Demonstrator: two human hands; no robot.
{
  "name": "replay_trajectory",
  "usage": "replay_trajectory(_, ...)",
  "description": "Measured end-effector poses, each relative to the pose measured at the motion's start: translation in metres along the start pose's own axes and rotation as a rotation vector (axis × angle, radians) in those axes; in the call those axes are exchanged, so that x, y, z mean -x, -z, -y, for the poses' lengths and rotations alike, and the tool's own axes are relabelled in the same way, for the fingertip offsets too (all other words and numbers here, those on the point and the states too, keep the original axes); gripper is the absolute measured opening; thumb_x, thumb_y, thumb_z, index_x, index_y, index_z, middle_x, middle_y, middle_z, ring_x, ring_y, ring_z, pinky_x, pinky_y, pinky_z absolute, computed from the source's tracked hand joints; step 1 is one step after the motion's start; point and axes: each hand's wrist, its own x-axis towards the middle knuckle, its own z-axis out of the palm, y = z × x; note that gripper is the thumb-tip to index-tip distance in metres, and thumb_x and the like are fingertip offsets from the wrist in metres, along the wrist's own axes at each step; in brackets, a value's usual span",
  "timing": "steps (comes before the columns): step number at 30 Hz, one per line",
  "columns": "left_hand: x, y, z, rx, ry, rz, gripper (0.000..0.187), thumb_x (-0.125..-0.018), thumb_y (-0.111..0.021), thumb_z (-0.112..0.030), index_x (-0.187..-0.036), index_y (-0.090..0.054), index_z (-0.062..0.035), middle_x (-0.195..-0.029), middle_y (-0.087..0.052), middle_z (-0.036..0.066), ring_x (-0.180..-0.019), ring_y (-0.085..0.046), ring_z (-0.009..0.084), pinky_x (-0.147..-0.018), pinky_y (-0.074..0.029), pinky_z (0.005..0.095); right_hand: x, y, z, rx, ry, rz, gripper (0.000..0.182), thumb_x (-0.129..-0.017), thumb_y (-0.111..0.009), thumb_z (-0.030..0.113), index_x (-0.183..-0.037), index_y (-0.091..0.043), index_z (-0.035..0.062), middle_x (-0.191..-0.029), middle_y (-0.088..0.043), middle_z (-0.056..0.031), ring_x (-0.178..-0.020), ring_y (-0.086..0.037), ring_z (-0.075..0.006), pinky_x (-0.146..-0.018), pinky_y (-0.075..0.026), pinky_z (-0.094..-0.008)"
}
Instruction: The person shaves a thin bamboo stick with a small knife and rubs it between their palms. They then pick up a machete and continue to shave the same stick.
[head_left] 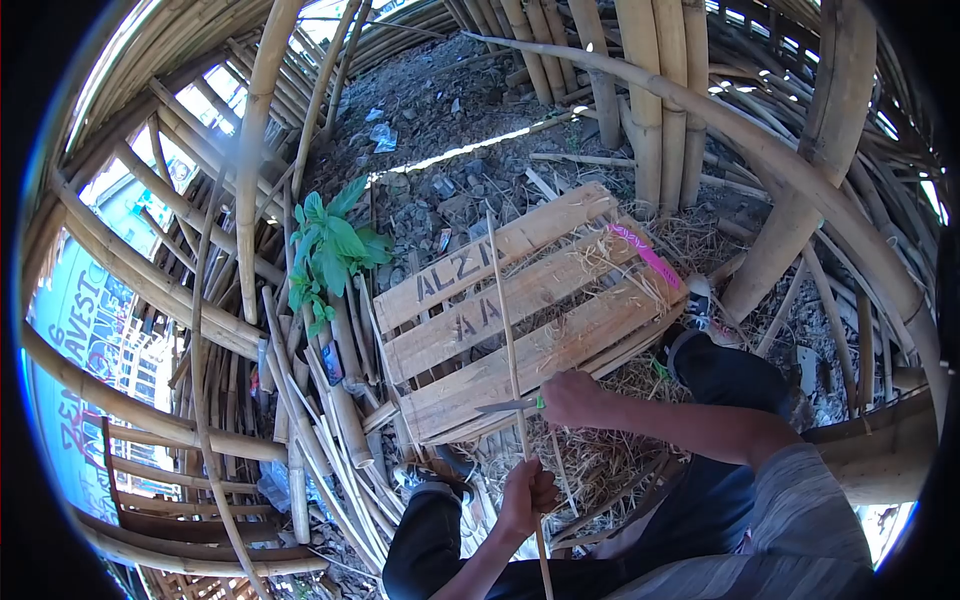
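My left hand (527, 497) is wrapped round the lower part of a long thin bamboo strip (508, 335), which slants up across a wooden crate (470, 368). In my right hand (574, 400) is a knife (503, 406) with a bit of green handle showing. Its blade points left and crosses the strip just above my left hand. Dark letters and a pink label (645, 252) mark the crate's slats, and curled shavings lie on its right end.
Straw-like shavings (610, 450) cover the ground by my legs. Bamboo poles (672, 110) rise at the back right, and cut bamboo pieces (345, 410) lie on the left beside a leafy green plant (330, 245). A long curved pole (740, 135) arches across the upper right.
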Motion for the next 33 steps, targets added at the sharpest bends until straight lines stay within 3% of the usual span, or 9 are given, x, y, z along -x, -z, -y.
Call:
replay_trajectory(6,0.003,-0.001,0.002,-0.032,-0.031,-0.006,0.034,-0.092,-0.037,-0.032,-0.063,-0.027,-0.0176,-0.051,-0.019,-0.006,-0.042,-0.017,0.0057,-0.039,-0.012,0.0238,0.023,-0.019,0.021,0.012,0.22,0.12,0.026,-0.072,-0.054,0.024,-0.069,-0.064,-0.0006,-0.065,-0.062,-0.0204,-0.066,-0.064,-0.0338,-0.06,-0.052,-0.0425)
replay_trajectory(12,0.007,-0.006,0.008,-0.08,-0.071,-0.012,0.034,-0.093,-0.039,-0.033,-0.066,-0.027,-0.0176,-0.051,-0.02,-0.006,-0.041,-0.018,0.0057,-0.038,-0.012,0.0233,-0.009,-0.001,-0.016,0.026,-0.033,-0.154,0.029,-0.073,-0.054,0.026,-0.071,-0.064,-0.0002,-0.067,-0.062,-0.0208,-0.065,-0.064,-0.0332,-0.06,-0.052,-0.0433)
replay_trajectory(18,0.005,-0.005,0.003,-0.057,-0.076,0.006,0.029,-0.095,-0.038,-0.027,-0.069,-0.028,-0.0167,-0.051,-0.021,-0.006,-0.04,-0.019,0.005,-0.037,-0.012,0.0232,0.017,-0.011,0.019,0.018,0.168,0.098,0.024,-0.071,-0.055,0.023,-0.07,-0.064,0.0011,-0.064,-0.062,-0.0196,-0.065,-0.065,-0.0309,-0.059,-0.052,-0.0404)
replay_trajectory(24,0.009,-0.012,0.005,-0.042,-0.029,0.08,0.032,-0.094,-0.039,-0.031,-0.067,-0.029,-0.0173,-0.052,-0.021,-0.006,-0.041,-0.019,0.0056,-0.037,-0.013,0.0234,-0.014,0.031,-0.023,0.016,-0.127,-0.116,0.024,-0.073,-0.053,0.021,-0.071,-0.063,-0.001,-0.064,-0.062,-0.018,-0.064,-0.065,-0.0297,-0.059,-0.051,-0.0414)
replay_trajectory(26,0.012,-0.018,0.001,-0.023,-0.007,0.137,0.034,-0.094,-0.039,-0.035,-0.066,-0.029,-0.0177,-0.052,-0.02,-0.006,-0.041,-0.018,0.006,-0.037,-0.014,0.0234,-0.018,0.043,-0.033,-0.488,-0.075,-0.159,0.027,-0.075,-0.051,0.021,-0.065,-0.059,-0.002,-0.057,-0.059,-0.0142,-0.052,-0.06,-0.0256,-0.047,-0.045,-0.0402)
replay_trajectory(27,0.013,-0.023,-0.004,0.02,0.019,0.177,0.034,-0.094,-0.038,-0.037,-0.067,-0.03,-0.0178,-0.053,-0.021,-0.006,-0.042,-0.019,0.0061,-0.037,-0.014,0.0234,-0.019,0.047,-0.034,-0.823,-0.017,-0.021,0.026,-0.078,-0.047,0.022,-0.068,-0.055,-0.0008,-0.048,-0.048,-0.0052,-0.037,-0.044,-0.0158,-0.035,-0.032,-0.0321)
replay_trajectory(28,0.013,-0.026,-0.007,0.064,0.045,0.216,0.034,-0.094,-0.037,-0.038,-0.067,-0.031,-0.0179,-0.053,-0.021,-0.005,-0.042,-0.019,0.0061,-0.037,-0.015,0.0235,-0.017,0.048,-0.032,-0.819,-0.017,-0.014,0.026,-0.078,-0.047,0.022,-0.068,-0.055,-0.0008,-0.048,-0.048,-0.0052,-0.037,-0.044,-0.0158,-0.035,-0.032,-0.0321)
replay_trajectory(30,0.009,-0.028,-0.013,0.058,0.032,0.216,0.034,-0.094,-0.035,-0.039,-0.067,-0.031,-0.0182,-0.053,-0.021,-0.005,-0.043,-0.019,0.0062,-0.037,-0.015,0.0235,-0.012,0.05,-0.026,-1.573,0.081,0.211,0.022,-0.079,-0.043,0.021,-0.075,-0.053,0.0019,-0.045,-0.036,0.0022,-0.032,-0.029,-0.0083,-0.031,-0.02,-0.0246)
replay_trajectory(33,0.001,-0.027,-0.02,0.065,-0.03,0.231,0.035,-0.095,-0.033,-0.039,-0.067,-0.031,-0.0184,-0.053,-0.021,-0.006,-0.043,-0.019,0.0068,-0.038,-0.017,0.0231,-0.009,0.052,-0.014,-1.554,0.051,0.104,0.021,-0.082,-0.054,0.024,-0.079,-0.051,0.0035,-0.045,-0.033,0.0063,-0.031,-0.025,-0.0044,-0.03,-0.018,-0.0224)
